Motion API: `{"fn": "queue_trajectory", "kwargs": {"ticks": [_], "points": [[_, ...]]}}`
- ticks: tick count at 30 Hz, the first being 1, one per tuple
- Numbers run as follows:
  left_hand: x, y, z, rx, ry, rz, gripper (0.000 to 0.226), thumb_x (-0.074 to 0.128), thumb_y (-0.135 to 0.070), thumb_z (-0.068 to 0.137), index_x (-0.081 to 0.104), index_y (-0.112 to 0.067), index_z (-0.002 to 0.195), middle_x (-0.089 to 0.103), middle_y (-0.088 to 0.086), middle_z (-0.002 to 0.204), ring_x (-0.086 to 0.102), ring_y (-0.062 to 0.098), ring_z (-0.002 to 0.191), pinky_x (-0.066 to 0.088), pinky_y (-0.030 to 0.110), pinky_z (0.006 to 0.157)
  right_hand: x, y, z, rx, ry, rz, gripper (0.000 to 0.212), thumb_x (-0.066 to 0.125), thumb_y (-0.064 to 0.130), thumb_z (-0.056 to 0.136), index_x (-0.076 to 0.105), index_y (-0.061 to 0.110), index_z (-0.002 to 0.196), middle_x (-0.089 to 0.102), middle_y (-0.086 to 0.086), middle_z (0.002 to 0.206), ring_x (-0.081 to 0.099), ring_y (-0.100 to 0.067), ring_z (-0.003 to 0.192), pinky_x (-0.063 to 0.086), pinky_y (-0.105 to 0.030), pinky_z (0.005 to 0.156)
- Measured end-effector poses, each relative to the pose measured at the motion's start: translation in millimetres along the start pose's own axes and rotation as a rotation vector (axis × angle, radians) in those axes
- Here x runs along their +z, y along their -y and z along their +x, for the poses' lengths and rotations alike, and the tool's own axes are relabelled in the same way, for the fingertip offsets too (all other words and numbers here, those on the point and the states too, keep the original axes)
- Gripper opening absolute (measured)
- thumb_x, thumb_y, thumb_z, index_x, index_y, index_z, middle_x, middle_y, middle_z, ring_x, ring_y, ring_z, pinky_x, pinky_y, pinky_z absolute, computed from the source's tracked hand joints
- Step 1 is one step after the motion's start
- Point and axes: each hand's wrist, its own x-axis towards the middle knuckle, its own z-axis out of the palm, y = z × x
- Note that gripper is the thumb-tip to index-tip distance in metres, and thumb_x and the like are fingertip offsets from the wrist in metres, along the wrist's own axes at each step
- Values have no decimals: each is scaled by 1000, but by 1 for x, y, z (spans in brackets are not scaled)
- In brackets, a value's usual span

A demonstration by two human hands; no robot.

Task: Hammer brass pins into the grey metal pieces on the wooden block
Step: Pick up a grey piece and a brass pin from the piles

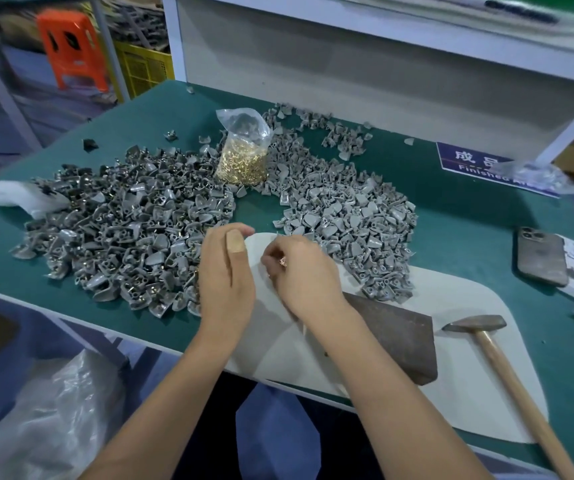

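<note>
Both my hands hover close together over the white mat [451,358] in the middle of the green table. My left hand [226,275], with a plaster on its thumb, has its fingers curled downward; what it holds is hidden. My right hand [302,275] pinches small brass pins at its fingertips. The dark wooden block [396,337] lies just right of my right wrist, partly covered by my forearm. A wooden-handled hammer [493,344] lies on the mat to the right, untouched. Two big heaps of grey metal pieces [129,230] [354,220] flank a clear bag of brass pins [244,157].
A phone [540,256] lies face down at the right on a printed card. A blue "Finished Area" sign [469,164] sits at the back right. A white glove [18,197] lies at the left edge. A white shelf unit stands behind the table; a plastic bag hangs below.
</note>
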Motion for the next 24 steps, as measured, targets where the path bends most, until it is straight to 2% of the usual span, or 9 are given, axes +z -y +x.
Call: {"fn": "queue_trajectory", "kwargs": {"ticks": [3, 5, 7, 10, 13, 16, 18, 20, 24], "points": [[-1, -3, 1, 117, 88, 79, 31, 40, -26, 109, 63, -17, 127, 57, -3, 106, 53, 3, 102, 39, 14, 87, -22, -11, -10, 50, -108, 157, 11, 62, 37, 98, 71, 30, 98, 71, 13, 89, 66, -11, 83, 56, -37, 75], [1, -8, -1, 164, 196, 107, 34, 47, -24, 105, 63, -14, 134, 53, 3, 103, 49, 6, 98, 38, 15, 85, -39, -25, -21, 81, -179, 260, 11, 65, 39, 97, 72, 32, 94, 69, 19, 81, 63, -1, 74, 56, -34, 70], [4, -20, -4, 126, 319, 99, 35, 52, -28, 102, 65, -18, 133, 52, 2, 99, 47, 6, 96, 38, 15, 84, -54, -43, -36, 107, -240, 316, 9, 67, 38, 96, 73, 33, 92, 70, 21, 82, 63, 0, 75, 54, -33, 69], [15, -46, -8, 50, 461, 49, 20, 62, -33, 97, 73, -32, 114, 64, -2, 98, 54, -3, 96, 39, 8, 80, -71, -71, -64, 142, -301, 387, 7, 69, 36, 95, 72, 35, 89, 71, 21, 84, 66, -4, 79, 55, -33, 73], [29, -73, -12, -10, 603, 43, 6, 73, -40, 89, 78, -41, 93, 72, -9, 84, 62, 1, 78, 47, 24, 70, -82, -89, -93, 134, -373, 400, 10, 72, 33, 93, 70, 38, 85, 72, 23, 86, 67, -5, 82, 53, -25, 75], [41, -87, -17, -92, 732, 169, 19, 73, -62, 77, 76, -45, 85, 68, -19, 67, 60, 0, 59, 47, 28, 58, -85, -98, -116, 144, -398, 420, 17, 72, 30, 89, 69, 46, 82, 73, 24, 86, 69, -6, 81, 56, -26, 77], [49, -91, -19, -97, 790, 311, 24, 74, -62, 77, 76, -38, 82, 69, -16, 67, 64, 4, 63, 54, 30, 63, -82, -105, -128, 171, -403, 449, 25, 74, 22, 90, 71, 47, 85, 75, 23, 86, 71, -5, 83, 58, -33, 82], [55, -92, -24, -20, 812, 466, 32, 70, -58, 84, 75, -28, 73, 67, -10, 63, 62, 6, 60, 51, 29, 59, -79, -109, -138, 191, -421, 467, 29, 75, 14, 90, 73, 42, 89, 77, 19, 84, 72, -4, 84, 60, -36, 82], [59, -93, -41, 139, 776, 568, 53, 62, -53, 92, 55, -14, 57, 49, 2, 50, 49, 19, 50, 35, 31, 48, -73, -112, -152, 200, -430, 501, 17, 73, 9, 91, 78, 25, 95, 77, 17, 86, 73, -2, 86, 57, -25, 82]]}}
